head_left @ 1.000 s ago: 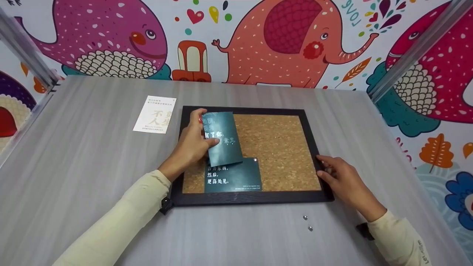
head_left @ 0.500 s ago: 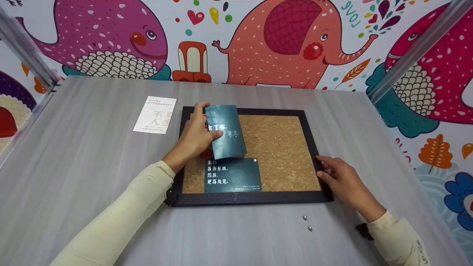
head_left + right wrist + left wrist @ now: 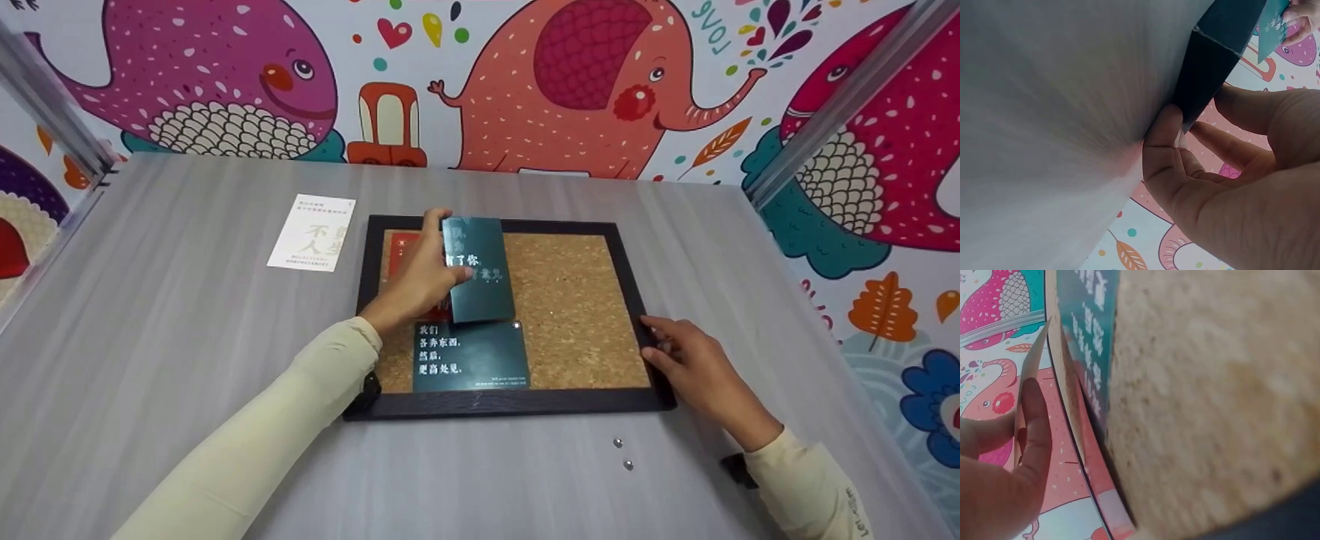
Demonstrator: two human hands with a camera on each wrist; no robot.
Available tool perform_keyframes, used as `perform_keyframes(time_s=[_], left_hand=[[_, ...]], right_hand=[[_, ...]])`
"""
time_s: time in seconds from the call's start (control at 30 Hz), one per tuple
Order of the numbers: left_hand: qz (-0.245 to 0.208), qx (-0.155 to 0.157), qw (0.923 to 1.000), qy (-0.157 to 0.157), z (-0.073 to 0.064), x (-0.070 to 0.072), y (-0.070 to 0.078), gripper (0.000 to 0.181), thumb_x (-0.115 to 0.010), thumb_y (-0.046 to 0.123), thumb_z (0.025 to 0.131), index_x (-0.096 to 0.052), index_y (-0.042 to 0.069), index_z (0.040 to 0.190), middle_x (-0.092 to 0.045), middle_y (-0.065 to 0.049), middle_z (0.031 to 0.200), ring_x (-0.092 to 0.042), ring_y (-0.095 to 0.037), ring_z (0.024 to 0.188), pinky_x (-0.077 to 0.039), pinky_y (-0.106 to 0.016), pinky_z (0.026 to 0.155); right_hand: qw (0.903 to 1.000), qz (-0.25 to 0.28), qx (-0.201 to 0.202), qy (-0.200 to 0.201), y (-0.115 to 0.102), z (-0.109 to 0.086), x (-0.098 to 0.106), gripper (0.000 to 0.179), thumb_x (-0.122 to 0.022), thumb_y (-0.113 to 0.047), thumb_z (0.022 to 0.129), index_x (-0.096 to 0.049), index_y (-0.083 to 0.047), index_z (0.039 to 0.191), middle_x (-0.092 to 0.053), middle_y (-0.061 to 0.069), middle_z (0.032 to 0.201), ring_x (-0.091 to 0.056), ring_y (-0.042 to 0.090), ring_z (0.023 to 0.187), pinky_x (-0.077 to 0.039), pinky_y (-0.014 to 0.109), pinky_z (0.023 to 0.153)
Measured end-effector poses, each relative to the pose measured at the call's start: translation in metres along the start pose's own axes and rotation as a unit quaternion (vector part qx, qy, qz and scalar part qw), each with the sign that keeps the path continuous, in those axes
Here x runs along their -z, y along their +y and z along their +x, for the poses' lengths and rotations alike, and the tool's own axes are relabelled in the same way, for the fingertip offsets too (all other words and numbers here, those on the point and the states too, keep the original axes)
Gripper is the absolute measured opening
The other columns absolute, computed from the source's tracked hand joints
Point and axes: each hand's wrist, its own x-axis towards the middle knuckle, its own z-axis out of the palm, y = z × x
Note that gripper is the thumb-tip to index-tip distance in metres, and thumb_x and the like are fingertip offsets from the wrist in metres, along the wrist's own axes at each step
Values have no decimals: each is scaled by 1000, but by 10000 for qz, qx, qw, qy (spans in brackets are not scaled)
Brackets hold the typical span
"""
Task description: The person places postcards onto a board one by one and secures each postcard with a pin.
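Behind left grip (image 3: 418,281), half-hidden red card (image 3: 400,253).

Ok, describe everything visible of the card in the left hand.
The teal card is a thin, glossy, paper-like rectangle with pale lettering, some dimmer. The left hand pinches it by its left edge, thumb on the printed face. Its long side runs roughly up and down in the head view. It is held over the cork board, apart from it in the left wrist view.
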Motion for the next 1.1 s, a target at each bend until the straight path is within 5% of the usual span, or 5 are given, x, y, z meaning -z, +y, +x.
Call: perform_keyframes(time_s=[0.37,0.5,0.63,0.9,1.1], left_hand=[[1355,-428,9895,-247,3,-7,-1,90,-79,9,103,-21,9,172,-61,-19,152,-69,-30,126,-57,-48,111],[1916,-693,9789,-188,4,-9,-2,80,-79,14,104,-32,2,168,-64,-22,138,-73,-30,112,-63,-46,99],[2380,-723,9683,-218,5,-12,-3,63,-77,18,106,-49,-1,159,-62,-25,142,-72,-31,116,-63,-48,101],[2802,-686,9571,-261,10,-18,-4,49,-78,20,105,-63,-3,146,-64,-25,139,-73,-31,114,-63,-48,101],[2978,-822,9506,-302,14,-21,-2,36,-77,18,106,-70,-5,133,-68,-22,117,-72,-29,98,-66,-42,87]], right_hand=[[10000,-27,-33,28,0,-1,0,48,-73,3,103,-61,10,149,-64,13,107,-59,23,92,-51,25,73],[10000,-1,-85,-10,0,-1,0,48,-72,3,104,-60,10,150,-64,14,109,-60,23,93,-52,25,74],[9999,-5,-102,-18,-1,0,-1,48,-72,2,104,-60,10,150,-64,13,108,-60,23,93,-52,25,74],[9998,25,-190,-50,-2,0,-1,48,-72,1,105,-60,8,151,-63,13,108,-59,24,94,-52,25,74],[9997,12,-248,-70,-2,0,-1,49,-72,0,105,-60,7,151,-63,13,109,-59,25,95,-52,26,74]])
